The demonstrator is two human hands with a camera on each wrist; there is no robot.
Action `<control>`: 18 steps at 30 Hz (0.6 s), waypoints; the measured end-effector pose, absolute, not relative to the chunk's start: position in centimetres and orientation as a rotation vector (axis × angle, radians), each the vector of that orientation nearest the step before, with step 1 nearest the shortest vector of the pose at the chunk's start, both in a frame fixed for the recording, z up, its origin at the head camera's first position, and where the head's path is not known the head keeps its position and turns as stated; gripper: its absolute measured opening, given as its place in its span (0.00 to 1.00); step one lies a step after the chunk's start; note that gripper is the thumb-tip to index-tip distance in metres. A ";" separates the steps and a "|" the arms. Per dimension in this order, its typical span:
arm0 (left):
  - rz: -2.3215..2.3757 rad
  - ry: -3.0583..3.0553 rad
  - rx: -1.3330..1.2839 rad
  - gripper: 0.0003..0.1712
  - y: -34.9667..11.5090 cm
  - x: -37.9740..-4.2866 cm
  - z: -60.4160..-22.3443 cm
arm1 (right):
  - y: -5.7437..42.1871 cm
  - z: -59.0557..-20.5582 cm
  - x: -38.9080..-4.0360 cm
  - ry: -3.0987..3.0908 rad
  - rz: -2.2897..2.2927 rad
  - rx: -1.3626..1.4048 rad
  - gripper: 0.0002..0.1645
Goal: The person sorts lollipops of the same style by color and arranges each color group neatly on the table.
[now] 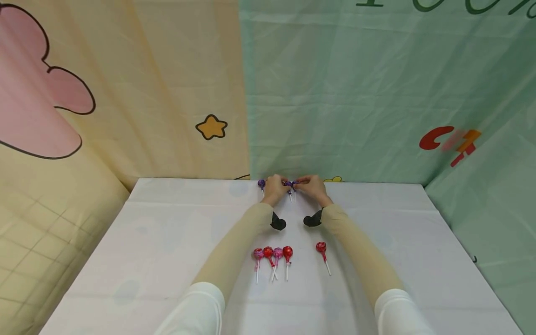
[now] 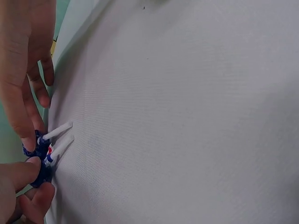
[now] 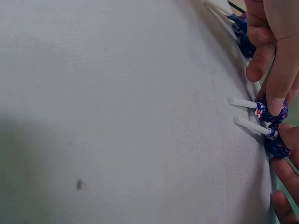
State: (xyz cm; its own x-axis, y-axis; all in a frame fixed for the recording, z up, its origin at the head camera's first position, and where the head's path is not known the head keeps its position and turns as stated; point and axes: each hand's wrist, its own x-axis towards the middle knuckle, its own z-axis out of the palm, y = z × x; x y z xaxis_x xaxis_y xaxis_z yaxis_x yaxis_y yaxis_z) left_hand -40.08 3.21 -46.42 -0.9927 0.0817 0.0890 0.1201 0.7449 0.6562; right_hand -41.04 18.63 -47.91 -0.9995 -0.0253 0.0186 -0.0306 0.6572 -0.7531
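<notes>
At the far edge of the table, both hands work side by side on wrapped lollipops with white sticks. My left hand pinches a blue-purple lollipop by its wrapped head. Close against it, the thumb and fingers of my right hand hold a second blue-purple lollipop. Both sticks point back toward the near side. Just left of the left hand lies another purple lollipop, partly covered by that hand in the right wrist view.
Nearer on the white table, red and pink lollipops lie in a row between the forearms, some sticks crossing. A single red lollipop lies apart to their right. A printed curtain hangs right behind the table's far edge.
</notes>
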 end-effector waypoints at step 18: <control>-1.062 -2.859 -0.127 0.15 3.5 -39.9 -46.6 | 17.9 -47.4 -40.3 -2.904 1.194 -0.038 0.21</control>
